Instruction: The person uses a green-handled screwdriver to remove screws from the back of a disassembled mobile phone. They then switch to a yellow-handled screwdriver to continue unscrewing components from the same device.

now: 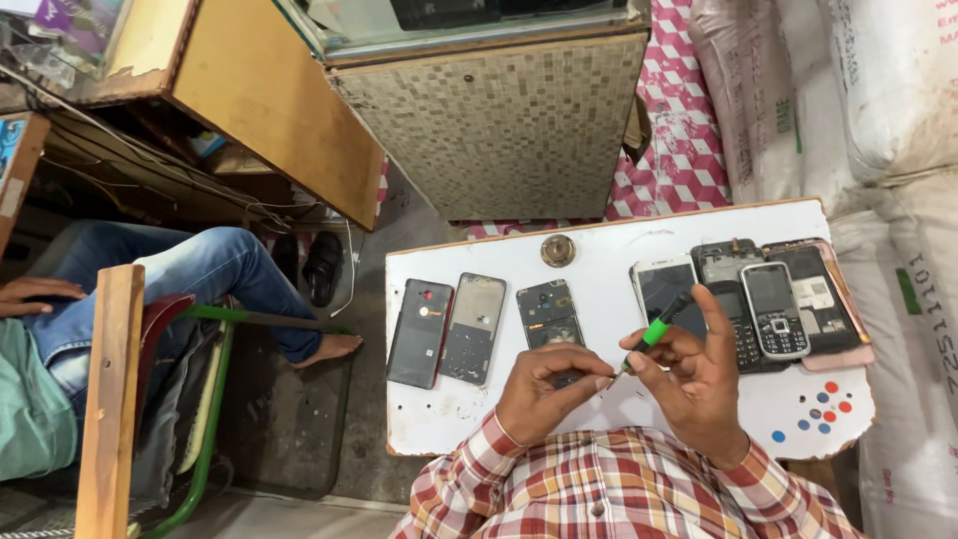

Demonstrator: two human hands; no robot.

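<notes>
My right hand (696,379) grips a green and black screwdriver (657,330), its tip angled down toward my left hand (545,392). The left hand's fingers are pinched together at the screwdriver's tip, over a small dark part that I cannot make out. Both hands hover above the near edge of a white board (599,262). Just beyond the left hand lies an opened phone body (548,313) showing its inner frame. Both sleeves are red and white plaid.
On the board lie a dark back cover (420,332), a grey phone frame (474,327), a white smartphone (665,286), several keypad phones (773,309) and a round metal piece (558,250). A seated person in jeans (190,274) is on the left; white sacks (878,110) stand on the right.
</notes>
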